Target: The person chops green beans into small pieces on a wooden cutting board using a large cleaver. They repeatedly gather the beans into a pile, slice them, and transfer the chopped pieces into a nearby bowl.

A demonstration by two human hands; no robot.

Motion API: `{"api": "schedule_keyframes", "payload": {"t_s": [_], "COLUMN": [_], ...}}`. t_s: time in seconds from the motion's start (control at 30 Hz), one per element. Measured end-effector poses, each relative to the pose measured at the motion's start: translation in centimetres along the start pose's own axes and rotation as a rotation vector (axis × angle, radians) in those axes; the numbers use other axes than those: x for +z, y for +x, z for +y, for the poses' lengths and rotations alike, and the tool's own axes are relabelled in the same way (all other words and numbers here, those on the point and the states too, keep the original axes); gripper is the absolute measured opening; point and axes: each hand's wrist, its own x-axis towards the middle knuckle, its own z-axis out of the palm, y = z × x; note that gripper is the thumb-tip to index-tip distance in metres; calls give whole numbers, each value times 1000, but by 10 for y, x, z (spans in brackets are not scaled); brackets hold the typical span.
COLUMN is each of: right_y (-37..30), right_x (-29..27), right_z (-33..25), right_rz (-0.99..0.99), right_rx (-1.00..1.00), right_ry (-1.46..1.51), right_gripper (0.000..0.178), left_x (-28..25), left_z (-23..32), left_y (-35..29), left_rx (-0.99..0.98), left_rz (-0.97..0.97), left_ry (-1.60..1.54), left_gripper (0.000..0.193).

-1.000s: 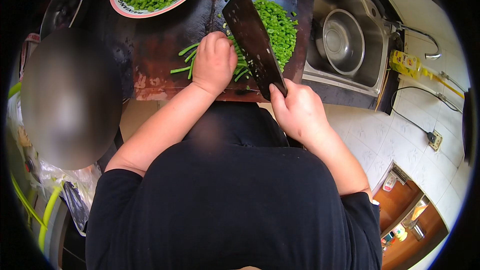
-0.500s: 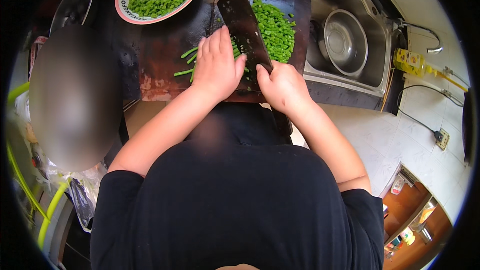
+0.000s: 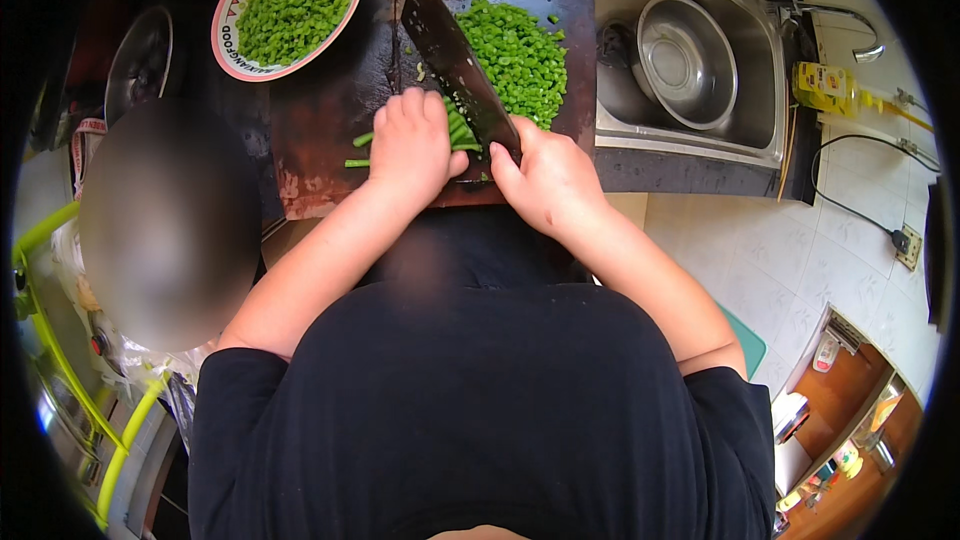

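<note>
Cleaver point(image 3: 458, 65) sits in the closed right hand point(image 3: 552, 178), upper centre of the frame; the curled left hand point(image 3: 412, 148) holds down beans point(image 3: 460, 130) just beside it. I fear a cut, if beans roll and fingers point(image 3: 410, 106) slide under it.

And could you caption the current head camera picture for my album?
Left hand over green stalks, right hand gripping a dark cleaver, chopped green pieces heaped beside it.

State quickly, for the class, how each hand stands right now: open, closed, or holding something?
Left hand: curled closed, holding down green stalks.
Right hand: closed, gripping the cleaver.
</note>
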Motion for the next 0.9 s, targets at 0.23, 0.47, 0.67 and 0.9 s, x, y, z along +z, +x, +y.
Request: {"api": "schedule_keyframes", "payload": {"t_s": [0.23, 0.47, 0.67, 0.9], "right_y": [7, 12, -7, -30], "right_x": [-20, -27, -26, -42], "right_z": [15, 20, 32, 16], "right_rz": [24, -15, 181, 141], "right_rx": [64, 46, -199, -149], "right_ry": [-15, -13, 108, 17], "right_gripper": [28, 32, 31, 16], "left_x": [15, 8, 15, 45], "left_z": [3, 5, 0, -11], "left_y": [9, 13, 1, 4], "left_rx": [49, 30, 114, 197], "left_rz": [141, 166, 395, 560], "left_ry": [-97, -111, -210, -319], "left_gripper": [69, 74, 70, 45]}}
